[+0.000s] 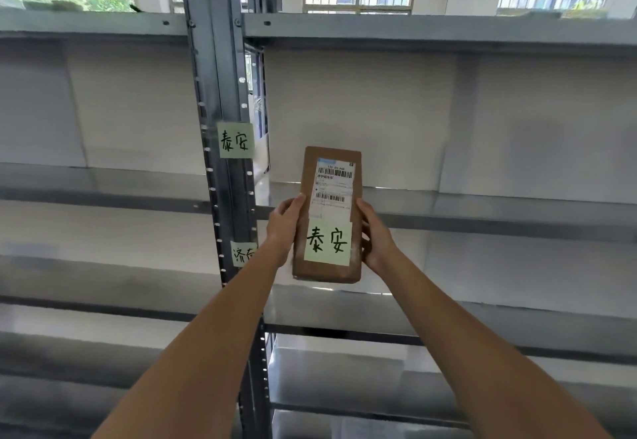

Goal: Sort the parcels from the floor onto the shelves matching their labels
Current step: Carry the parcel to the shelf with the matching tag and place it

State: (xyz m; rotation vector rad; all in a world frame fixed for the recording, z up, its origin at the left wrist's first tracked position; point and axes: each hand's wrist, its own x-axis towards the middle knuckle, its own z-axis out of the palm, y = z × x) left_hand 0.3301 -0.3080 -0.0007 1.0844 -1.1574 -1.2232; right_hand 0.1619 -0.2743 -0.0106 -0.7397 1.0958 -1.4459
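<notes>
parcel gripped both sides, lower tag half-hidden

Both hands, left hand and right hand, grip a brown parcel upright by its sides. Left of the parcel, a shelf post carries a green note with matching characters.

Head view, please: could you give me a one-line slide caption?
Both hands, left hand and right hand, hold a brown parcel labelled 泰安 before the shelf upright's matching note.

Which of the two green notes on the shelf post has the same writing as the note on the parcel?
The upper post note: its characters match the parcel note. The lower post note, partly hidden, begins with a different character.
</notes>
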